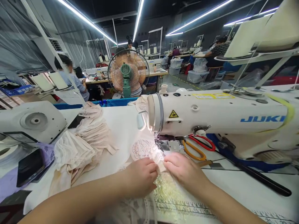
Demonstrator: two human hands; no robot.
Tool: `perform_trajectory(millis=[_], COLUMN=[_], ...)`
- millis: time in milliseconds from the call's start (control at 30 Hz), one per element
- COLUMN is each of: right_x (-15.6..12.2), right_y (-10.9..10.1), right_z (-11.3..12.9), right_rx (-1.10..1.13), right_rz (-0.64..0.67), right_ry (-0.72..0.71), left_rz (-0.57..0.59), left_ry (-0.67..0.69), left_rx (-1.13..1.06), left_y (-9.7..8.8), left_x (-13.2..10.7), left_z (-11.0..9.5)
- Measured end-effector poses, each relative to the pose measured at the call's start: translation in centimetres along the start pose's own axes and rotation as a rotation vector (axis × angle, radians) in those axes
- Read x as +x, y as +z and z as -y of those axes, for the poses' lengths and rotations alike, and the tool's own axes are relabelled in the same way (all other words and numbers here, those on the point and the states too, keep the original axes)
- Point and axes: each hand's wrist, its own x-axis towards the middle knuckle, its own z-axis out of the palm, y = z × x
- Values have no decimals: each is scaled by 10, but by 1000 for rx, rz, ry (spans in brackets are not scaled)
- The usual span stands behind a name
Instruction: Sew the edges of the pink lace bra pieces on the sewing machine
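My left hand [141,176] and my right hand [184,171] lie side by side on the white table [245,189], both closed on a small piece of pale lace fabric [146,149]. The lace runs from my fingertips toward the needle area [160,141] of the white JUKI sewing machine [221,115], which is lit by the machine's lamp. My fingers pinch the lace edge between the two hands. A printed ruler strip [184,208] lies under my wrists.
A heap of beige lace garments [86,140] lies left of my hands. Scissors with red and orange handles [198,146] sit under the machine arm. A phone [29,166] lies at the left. A fan [128,73] and other workers sit behind.
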Motion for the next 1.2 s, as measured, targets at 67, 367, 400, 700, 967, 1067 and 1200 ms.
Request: perform_trajectory(millis=[67,367,400,700,967,1067,1200], right_x=[-4,-9,-7,-1,-1,-2,-2], right_y=[3,13,13,13,17,18,18], right_z=[1,1,2,7,6,5,5], right_rx=[70,157,146,-12,-59,-32,-23], right_rz=[-4,-13,-15,-30,-45,-36,-38], right_ry=[-12,32,36,76,145,152,156], left_rz=[-32,-174,-189,-254,-209,-173,-136], left_ry=[3,94,115,220,190,170,153], left_rx=[20,-5,-19,-51,3,19,46], left_y=[6,13,12,19,21,21,19], left_x=[0,7,9,22,28,30,34], left_z=[2,30,34,68,87,95,105])
